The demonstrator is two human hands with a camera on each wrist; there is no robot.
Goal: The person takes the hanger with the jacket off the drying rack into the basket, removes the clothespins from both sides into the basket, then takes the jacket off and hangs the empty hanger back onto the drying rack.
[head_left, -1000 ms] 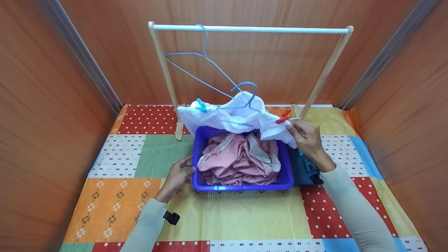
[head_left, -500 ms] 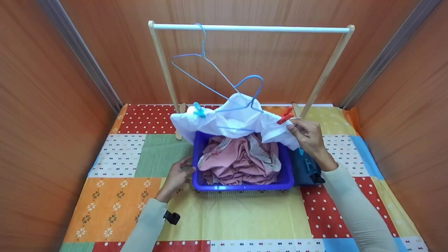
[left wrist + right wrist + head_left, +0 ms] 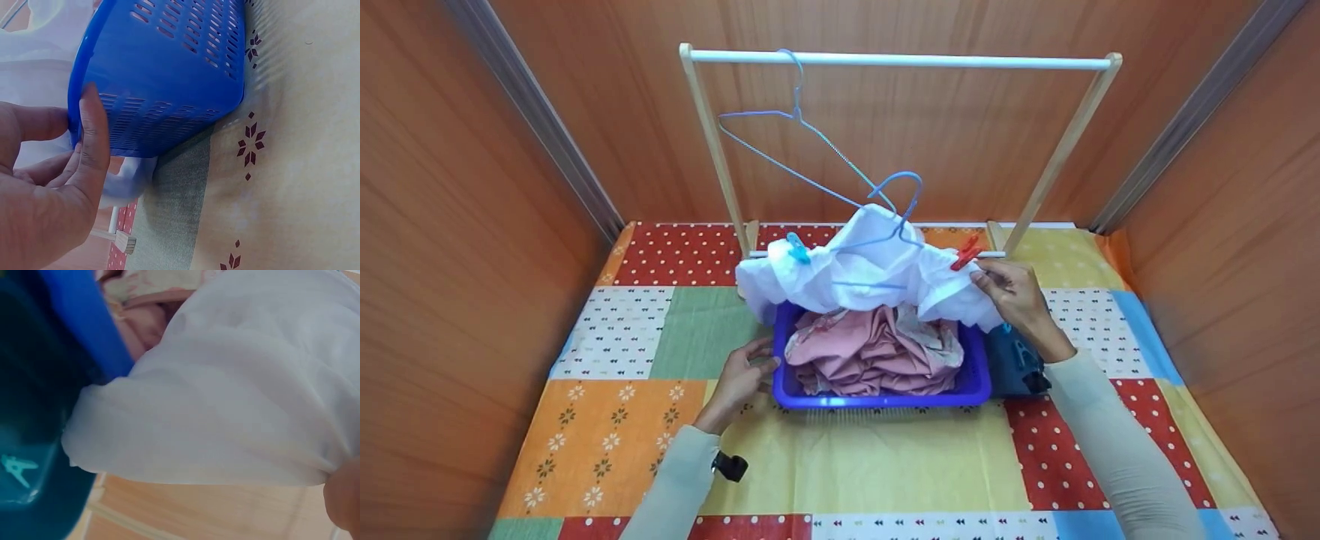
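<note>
A white garment [image 3: 877, 259] hangs on a blue wire hanger [image 3: 916, 196] over the far part of a blue-purple basket [image 3: 881, 403]. A turquoise clothespin [image 3: 797, 249] clips its left side and a red clothespin [image 3: 966, 253] its right. My right hand [image 3: 1014, 292] pinches the garment's right end, just below the red clothespin. In the right wrist view only a fingertip shows at the white cloth [image 3: 225, 405]. My left hand [image 3: 741, 381] grips the basket's left side; in the left wrist view the rim [image 3: 79, 93] passes between thumb and fingers. Pink floral cloth [image 3: 874, 352] fills the basket.
Behind the basket stands a wooden rack with a white rod [image 3: 900, 58]. A bare wire hanger [image 3: 797, 116] hangs near the rod's left end. A dark teal bin [image 3: 1011, 364] with clothespins sits right of the basket. Wood panels [image 3: 457, 262] enclose the patchwork-covered table [image 3: 915, 457].
The white garment and its hanger shift slightly, and the cloth now covers more of the basket's far part. The bare hanger sways on the rod. My left hand keeps its place.
</note>
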